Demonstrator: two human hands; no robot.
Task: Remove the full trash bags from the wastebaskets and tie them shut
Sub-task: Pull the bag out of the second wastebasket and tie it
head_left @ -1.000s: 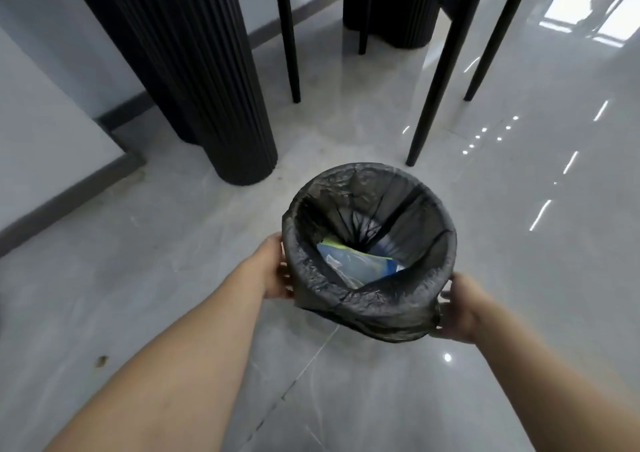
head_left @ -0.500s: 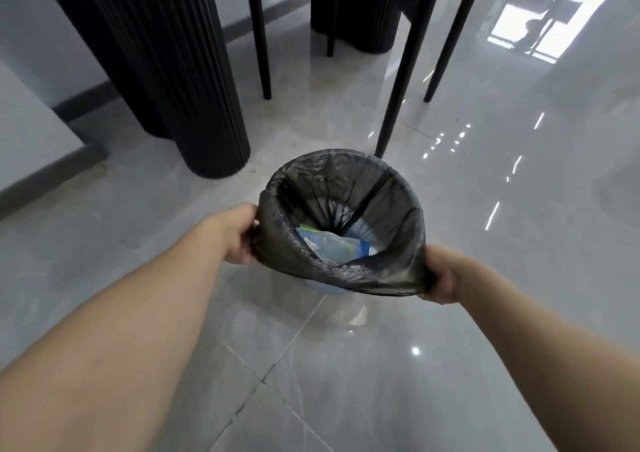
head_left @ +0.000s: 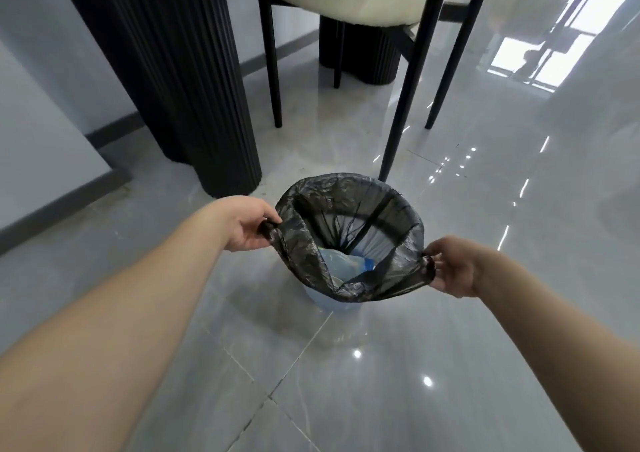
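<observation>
A glossy grey tiled floor (head_left: 519, 278) is carrying everything here, and it is reflecting small ceiling lights and a bright window patch at the upper right. Thin grout lines are crossing it in the foreground. A pale blue wastebasket (head_left: 332, 304) is standing on the tiles near the middle, mostly hidden by a black trash bag (head_left: 349, 240) draped over it. A ribbed black column (head_left: 194, 98) is rising from the floor to the left, with a second ribbed black base (head_left: 360, 56) farther back. Four thin black chair legs (head_left: 398, 119) are resting on the tiles, the nearest just behind the wastebasket. A dark baseboard (head_left: 59, 202) is running along the floor's left edge.
</observation>
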